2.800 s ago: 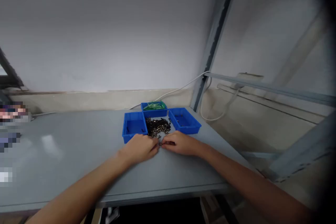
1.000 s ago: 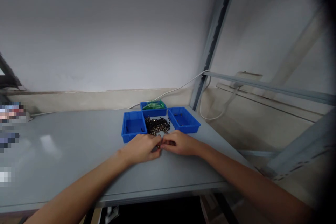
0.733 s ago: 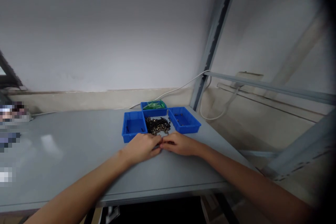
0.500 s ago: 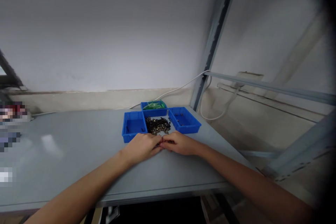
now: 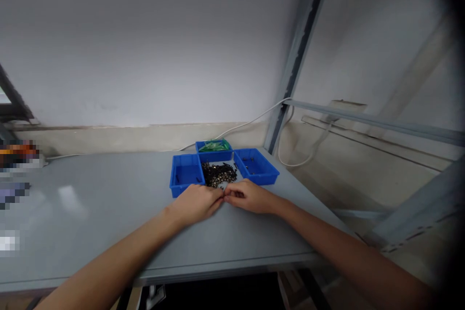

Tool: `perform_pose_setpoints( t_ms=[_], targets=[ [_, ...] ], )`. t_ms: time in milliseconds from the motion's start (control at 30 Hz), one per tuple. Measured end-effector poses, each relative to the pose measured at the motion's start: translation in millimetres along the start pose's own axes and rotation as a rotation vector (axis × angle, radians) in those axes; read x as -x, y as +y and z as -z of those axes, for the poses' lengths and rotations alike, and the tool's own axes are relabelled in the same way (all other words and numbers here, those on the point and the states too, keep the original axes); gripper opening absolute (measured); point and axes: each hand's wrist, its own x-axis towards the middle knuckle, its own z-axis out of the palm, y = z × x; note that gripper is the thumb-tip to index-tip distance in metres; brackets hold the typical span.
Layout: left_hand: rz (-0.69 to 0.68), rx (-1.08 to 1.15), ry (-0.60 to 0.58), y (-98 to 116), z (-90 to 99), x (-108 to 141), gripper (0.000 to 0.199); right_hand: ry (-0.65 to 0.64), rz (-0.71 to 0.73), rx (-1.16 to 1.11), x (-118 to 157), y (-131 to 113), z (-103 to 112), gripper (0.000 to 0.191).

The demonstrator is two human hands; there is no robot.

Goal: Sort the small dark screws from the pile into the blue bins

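My left hand (image 5: pixel 199 202) and my right hand (image 5: pixel 250 197) meet fingertip to fingertip at the near side of a pile of small dark and brassy parts (image 5: pixel 220 173). Both hands are closed in a pinch; whatever lies between the fingertips is too small to make out. Left of the pile is a blue tray (image 5: pixel 179 188) with a few dark pieces in it. Another blue tray (image 5: pixel 264 178), on the right, holds a few small pieces. Behind the pile, a third blue tray (image 5: pixel 215 156) contains green items (image 5: pixel 215 146).
The trays stand on a grey table (image 5: pixel 119 203) against a wall. A metal upright (image 5: pixel 296 58) rises at the table's back right corner, with a white cable (image 5: pixel 250 121) running to it. Blurred-out objects (image 5: pixel 18 155) lie at the far left.
My fingertips have drawn slightly closer together, with both hands still closed at the near side of the pile. The trays have not moved on the table.
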Motion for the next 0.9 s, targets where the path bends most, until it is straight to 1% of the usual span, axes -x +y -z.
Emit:
perform_pose_setpoints(
  t_ms=[167,300,400,467,533,667,767,900],
  targets=[
    [-0.005,0.016,-0.015,1.3,3.1,-0.2,0.025,-0.002,-0.026,-0.027,-0.4,-1.9,0.4,0.014],
    [-0.006,0.004,0.003,0.5,2.0,-0.2,0.026,0.004,-0.043,-0.035,-1.0,-0.2,-0.8,0.01],
    [-0.002,-0.01,-0.004,0.2,1.2,-0.3,0.025,0.006,-0.049,-0.036,-1.0,0.4,-1.3,0.008],
    [0.011,-0.031,-0.014,0.2,1.3,-0.4,0.024,0.001,-0.052,-0.044,-0.7,-0.2,-1.0,0.01],
    [0.021,-0.049,-0.015,0.3,1.6,-0.3,0.024,-0.007,-0.051,-0.046,-0.3,-1.5,-0.1,0.016],
    [0.032,-0.047,0.01,0.3,1.9,0.2,0.024,-0.041,-0.016,-0.017,0.2,-3.4,1.7,0.024],
    [0.033,-0.039,0.014,-0.2,0.7,0.1,0.025,-0.04,-0.003,0.006,-0.2,-2.1,1.3,0.023],
    [0.021,-0.021,0.029,-1.4,-2.0,0.0,0.026,-0.007,-0.008,-0.001,-1.3,1.0,-1.1,0.018]
  ],
)
